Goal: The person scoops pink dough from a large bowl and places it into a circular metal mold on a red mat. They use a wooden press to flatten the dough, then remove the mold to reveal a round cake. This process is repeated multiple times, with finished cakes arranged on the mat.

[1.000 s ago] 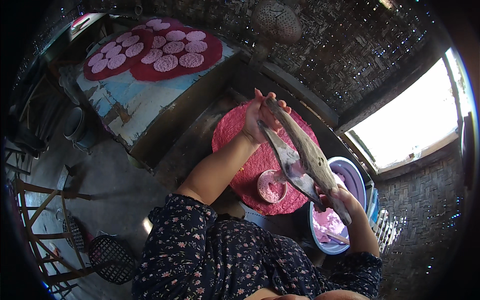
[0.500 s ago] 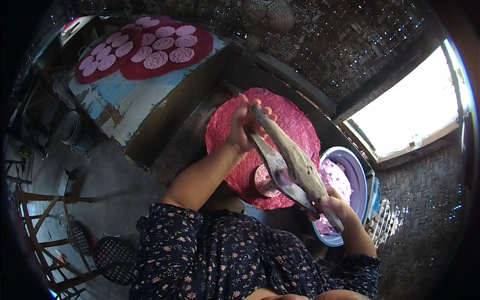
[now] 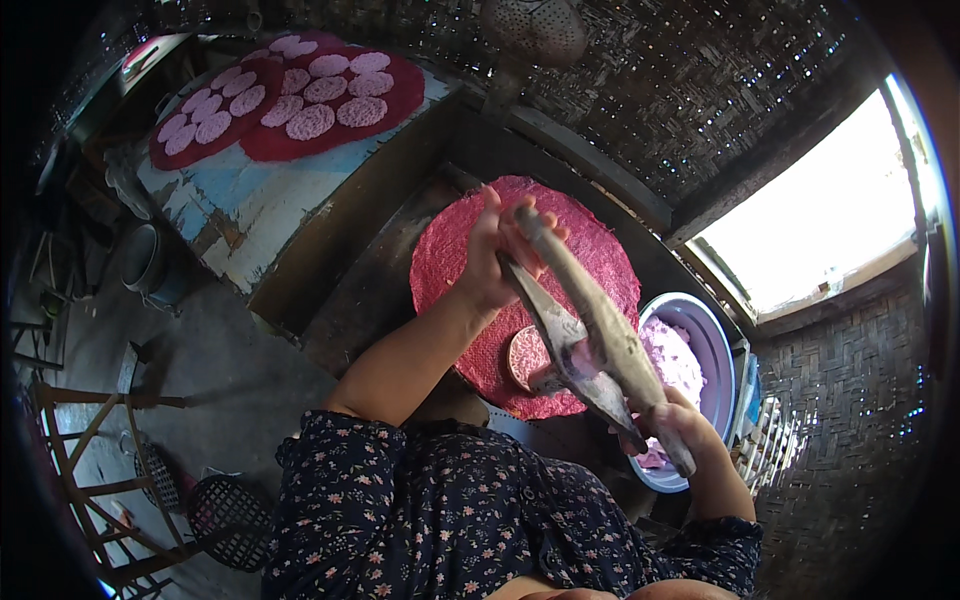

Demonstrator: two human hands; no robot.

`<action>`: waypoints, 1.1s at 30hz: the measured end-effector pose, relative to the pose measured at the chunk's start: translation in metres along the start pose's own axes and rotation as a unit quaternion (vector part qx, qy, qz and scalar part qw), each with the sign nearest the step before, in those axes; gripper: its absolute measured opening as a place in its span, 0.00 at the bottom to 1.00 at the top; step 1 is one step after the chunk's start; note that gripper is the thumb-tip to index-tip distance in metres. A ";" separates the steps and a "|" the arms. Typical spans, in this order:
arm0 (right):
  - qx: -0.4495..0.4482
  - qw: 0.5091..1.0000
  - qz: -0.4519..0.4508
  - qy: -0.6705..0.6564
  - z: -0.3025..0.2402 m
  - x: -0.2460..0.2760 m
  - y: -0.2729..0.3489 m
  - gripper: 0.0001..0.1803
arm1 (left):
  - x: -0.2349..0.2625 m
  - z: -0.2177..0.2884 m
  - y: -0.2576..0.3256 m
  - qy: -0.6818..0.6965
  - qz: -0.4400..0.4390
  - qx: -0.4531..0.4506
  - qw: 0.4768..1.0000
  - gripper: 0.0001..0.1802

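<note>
Hands raised higher, gripping wooden press

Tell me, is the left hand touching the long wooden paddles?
Touching. The head view shows the left hand with its fingers curled around the upper ends of the two wooden paddles, above the red woven mat.

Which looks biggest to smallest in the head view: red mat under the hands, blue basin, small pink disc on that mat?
1. Red mat, widest though partly covered by the left hand.
2. Blue basin, clearly smaller; partly hidden.
3. Pink disc, by far the smallest.
</note>
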State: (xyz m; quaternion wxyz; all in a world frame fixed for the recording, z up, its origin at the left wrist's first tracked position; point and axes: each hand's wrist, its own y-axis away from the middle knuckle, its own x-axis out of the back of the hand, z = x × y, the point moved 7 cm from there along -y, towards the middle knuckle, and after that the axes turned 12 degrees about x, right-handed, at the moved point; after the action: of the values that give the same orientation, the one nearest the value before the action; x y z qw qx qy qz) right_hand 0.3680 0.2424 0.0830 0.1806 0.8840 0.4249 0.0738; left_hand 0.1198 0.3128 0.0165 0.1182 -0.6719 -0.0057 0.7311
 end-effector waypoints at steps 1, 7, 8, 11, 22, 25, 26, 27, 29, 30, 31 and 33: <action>0.023 1.000 0.000 -0.011 -0.006 -0.002 0.001 0.44 | -0.010 0.008 0.000 -0.036 0.001 -0.023 0.999 0.36; 0.142 0.986 0.050 -0.072 -0.029 -0.013 -0.018 0.50 | -0.052 0.000 0.029 -0.535 -0.007 0.036 0.844 0.45; 0.148 0.987 0.036 -0.052 -0.027 -0.017 -0.027 0.49 | -0.047 -0.016 0.033 -0.727 -0.007 0.042 0.686 0.37; 0.229 0.971 -0.062 0.012 -0.021 -0.036 -0.056 0.43 | -0.005 -0.014 0.054 -0.766 0.209 0.036 0.607 0.34; 0.210 0.797 0.151 0.546 0.018 0.008 -0.088 0.11 | -0.031 0.092 0.166 -0.595 0.077 -0.114 0.792 0.27; 0.191 0.801 0.140 0.550 0.026 0.010 -0.092 0.11 | -0.043 0.098 0.193 -0.570 0.144 -0.213 0.781 0.19; 0.189 0.802 0.138 0.549 0.027 0.010 -0.093 0.11 | -0.046 0.101 0.197 -0.564 0.154 -0.231 0.778 0.16; 0.202 0.801 0.138 0.546 0.026 0.009 -0.094 0.11 | -0.047 0.097 0.195 -0.580 0.136 -0.199 0.778 0.16; 0.205 0.794 0.132 0.557 0.026 0.008 -0.096 0.11 | -0.049 0.095 0.195 -0.631 0.137 -0.204 0.736 0.16; 0.214 0.788 0.130 0.562 0.025 0.006 -0.097 0.11 | -0.050 0.097 0.196 -0.630 0.132 -0.217 0.734 0.17; 0.217 0.785 0.131 0.566 0.025 0.006 -0.098 0.11 | -0.049 0.098 0.196 -0.629 0.128 -0.231 0.732 0.17; 0.226 0.775 0.136 0.574 0.025 0.004 -0.099 0.10 | -0.047 0.096 0.195 -0.622 0.107 -0.231 0.741 0.18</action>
State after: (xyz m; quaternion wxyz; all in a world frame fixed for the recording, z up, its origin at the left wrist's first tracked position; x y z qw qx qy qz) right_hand 0.3057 0.2965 0.0218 -0.3134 0.7412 0.3299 0.4935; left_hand -0.0038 0.1289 0.0397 -0.1492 -0.0710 -0.1752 0.9706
